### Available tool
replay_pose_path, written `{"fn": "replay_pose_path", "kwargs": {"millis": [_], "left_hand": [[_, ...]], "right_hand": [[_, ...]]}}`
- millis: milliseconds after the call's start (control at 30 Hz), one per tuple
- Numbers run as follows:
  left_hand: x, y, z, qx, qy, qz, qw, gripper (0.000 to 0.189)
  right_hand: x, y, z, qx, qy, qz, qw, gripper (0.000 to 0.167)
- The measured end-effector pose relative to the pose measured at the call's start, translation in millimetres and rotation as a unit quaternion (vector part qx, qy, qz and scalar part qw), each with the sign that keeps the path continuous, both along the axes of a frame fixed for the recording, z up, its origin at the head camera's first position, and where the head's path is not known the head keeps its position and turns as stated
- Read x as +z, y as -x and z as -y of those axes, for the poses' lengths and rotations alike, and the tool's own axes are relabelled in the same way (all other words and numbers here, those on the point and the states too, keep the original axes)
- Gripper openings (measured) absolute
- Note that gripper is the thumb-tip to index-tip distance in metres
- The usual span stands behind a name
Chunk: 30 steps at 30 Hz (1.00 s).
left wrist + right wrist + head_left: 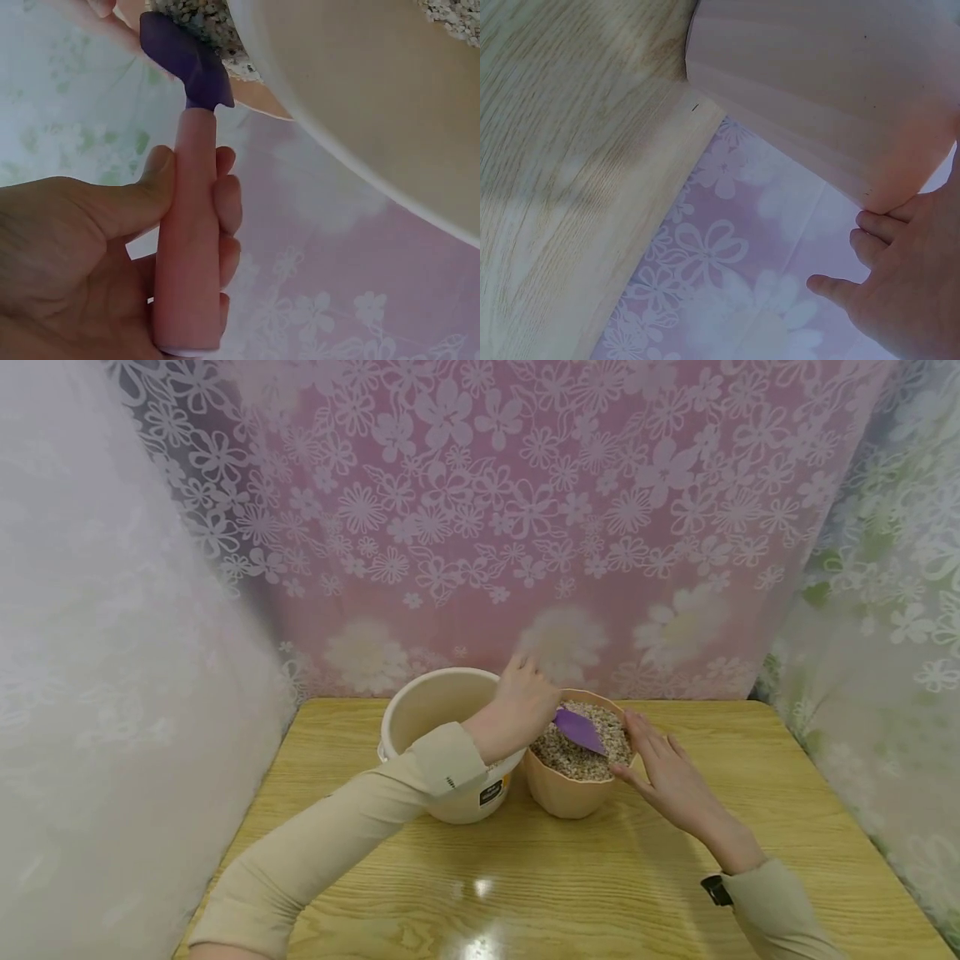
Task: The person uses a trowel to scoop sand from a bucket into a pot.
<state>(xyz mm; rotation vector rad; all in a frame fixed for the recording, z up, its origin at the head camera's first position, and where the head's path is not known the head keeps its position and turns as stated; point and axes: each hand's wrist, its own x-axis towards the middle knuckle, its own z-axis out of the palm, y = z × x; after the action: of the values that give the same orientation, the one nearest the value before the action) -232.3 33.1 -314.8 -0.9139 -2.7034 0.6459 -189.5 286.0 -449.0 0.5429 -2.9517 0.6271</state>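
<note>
My left hand (519, 703) grips the pink handle of a small garden trowel (187, 240), fingers and thumb wrapped round it. The trowel's purple blade (579, 731) lies over the gritty, pebble-like potting mix (573, 764) that nearly fills a peach flower pot (570, 797). Against the pot's right side rests my right hand (675, 787), its fingers extended and the thumb near the front rim. In the right wrist view, fingertips touch the pot's pale wall (795, 90). To the pot's left stands a cream bucket (461, 806), partly behind my left forearm.
Some of the same grit (456, 16) shows inside the bucket in the left wrist view. Both containers stand toward the far edge of a wooden table (570, 885). A pink flowered curtain (465, 527) hangs behind, with pale sheets on both sides.
</note>
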Motion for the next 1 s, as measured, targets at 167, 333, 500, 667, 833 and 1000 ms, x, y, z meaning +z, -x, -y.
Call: {"fn": "replay_pose_path", "kwargs": {"millis": [167,333,500,667,833,1000], "left_hand": [[8.8,-9.8,11.2,-0.007,0.018,0.005,0.9998,0.017],[18.7,-13.5,18.7,-0.009,0.041,-0.008,0.9991,0.019],[22.3,-6.7,29.2,0.015,0.007,-0.006,0.9998,0.018],[17.2,1.8,52.5,0.034,-0.079,0.011,0.9962,0.027],[7.5,2.0,85.3,0.043,-0.160,0.023,0.9859,0.048],[-2.7,1.3,118.4,0.048,-0.220,0.007,0.9742,0.024]], "right_hand": [[0.1,0.3,0.2,0.005,-0.001,-0.004,1.0000,0.088],[-0.3,1.2,0.4,0.008,0.000,-0.004,1.0000,0.088],[-0.4,1.6,0.7,0.010,0.001,-0.007,0.9999,0.088],[-1.4,2.1,0.5,0.014,-0.004,-0.017,0.9997,0.087],[-0.8,1.5,0.6,0.012,-0.014,-0.024,0.9995,0.087],[9.4,-1.4,1.8,0.020,-0.017,-0.023,0.9994,0.086]]}}
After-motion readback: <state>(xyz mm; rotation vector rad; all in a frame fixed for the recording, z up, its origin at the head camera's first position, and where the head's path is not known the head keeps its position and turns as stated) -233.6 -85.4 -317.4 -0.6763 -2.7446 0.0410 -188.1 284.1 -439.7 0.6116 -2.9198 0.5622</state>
